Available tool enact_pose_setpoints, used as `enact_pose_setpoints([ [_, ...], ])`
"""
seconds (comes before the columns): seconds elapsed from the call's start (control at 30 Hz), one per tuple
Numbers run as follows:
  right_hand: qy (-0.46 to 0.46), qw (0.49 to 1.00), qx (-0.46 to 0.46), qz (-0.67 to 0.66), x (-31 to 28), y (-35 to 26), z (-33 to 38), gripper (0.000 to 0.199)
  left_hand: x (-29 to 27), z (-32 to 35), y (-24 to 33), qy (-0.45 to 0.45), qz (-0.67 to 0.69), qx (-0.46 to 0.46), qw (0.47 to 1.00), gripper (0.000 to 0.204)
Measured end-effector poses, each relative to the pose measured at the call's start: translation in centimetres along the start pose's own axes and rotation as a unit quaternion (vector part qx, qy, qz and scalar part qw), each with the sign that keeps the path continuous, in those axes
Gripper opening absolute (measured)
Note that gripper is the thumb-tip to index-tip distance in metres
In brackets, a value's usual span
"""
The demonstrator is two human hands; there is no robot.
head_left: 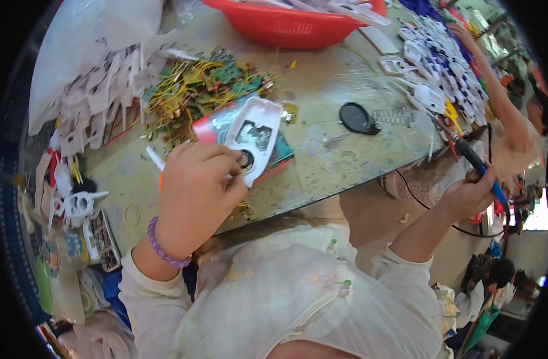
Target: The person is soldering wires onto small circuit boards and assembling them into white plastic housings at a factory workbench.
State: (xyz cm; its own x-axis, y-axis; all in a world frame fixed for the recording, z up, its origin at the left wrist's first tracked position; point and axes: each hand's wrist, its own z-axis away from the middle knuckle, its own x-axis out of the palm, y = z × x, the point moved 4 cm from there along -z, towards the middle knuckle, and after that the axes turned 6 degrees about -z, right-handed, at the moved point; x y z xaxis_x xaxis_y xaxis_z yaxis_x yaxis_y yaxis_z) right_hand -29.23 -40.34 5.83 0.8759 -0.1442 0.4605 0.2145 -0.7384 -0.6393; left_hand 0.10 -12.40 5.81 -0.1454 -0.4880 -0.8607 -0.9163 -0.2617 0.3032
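My left hand (193, 194) grips a white plastic shell (254, 139) with a small round part set in its lower end, held just above the table edge. A purple bead bracelet circles that wrist. My right hand (468, 194) is off the table's right side, closed on a soldering iron (480, 169) with a blue and black handle, its tip pointing up toward the table. The two hands are far apart.
A pile of green circuit boards with yellow wires (205, 84) lies behind the shell. A red basket (295, 24) stands at the back. White plastic parts (444, 60) are heaped at right, a black oval piece (356, 118) mid-table. Another person's arm (507, 110) reaches in at right.
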Motion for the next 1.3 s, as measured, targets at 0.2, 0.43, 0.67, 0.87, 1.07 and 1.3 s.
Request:
enact_pose_setpoints([
  [0.2,-0.123,0.985,0.117,0.036,2.7,2.9,-0.3,0.017,0.3,0.5,-0.2,0.013,0.002,-0.022,1.000,0.005],
  [0.43,-0.236,0.945,0.179,0.136,4.2,8.1,5.4,0.024,0.4,0.3,-0.4,0.019,0.024,0.006,1.000,0.006],
  [0.67,-0.536,0.843,-0.046,-0.013,8.5,-1.0,19.0,0.030,0.2,0.8,-0.6,-0.010,0.021,0.009,1.000,0.005],
  [0.87,-0.758,0.641,-0.118,-0.024,14.2,-3.5,20.3,0.039,-1.0,2.8,0.8,0.092,-0.030,0.059,0.994,0.020],
  [1.07,-0.730,0.662,-0.170,-0.007,14.2,-4.6,20.4,0.022,2.8,7.9,3.2,0.109,-0.252,0.149,0.950,0.015],
  [1.3,-0.725,0.652,-0.220,-0.021,14.8,-6.3,18.9,0.027,0.7,8.1,2.5,0.148,-0.252,0.092,0.952,0.019],
])
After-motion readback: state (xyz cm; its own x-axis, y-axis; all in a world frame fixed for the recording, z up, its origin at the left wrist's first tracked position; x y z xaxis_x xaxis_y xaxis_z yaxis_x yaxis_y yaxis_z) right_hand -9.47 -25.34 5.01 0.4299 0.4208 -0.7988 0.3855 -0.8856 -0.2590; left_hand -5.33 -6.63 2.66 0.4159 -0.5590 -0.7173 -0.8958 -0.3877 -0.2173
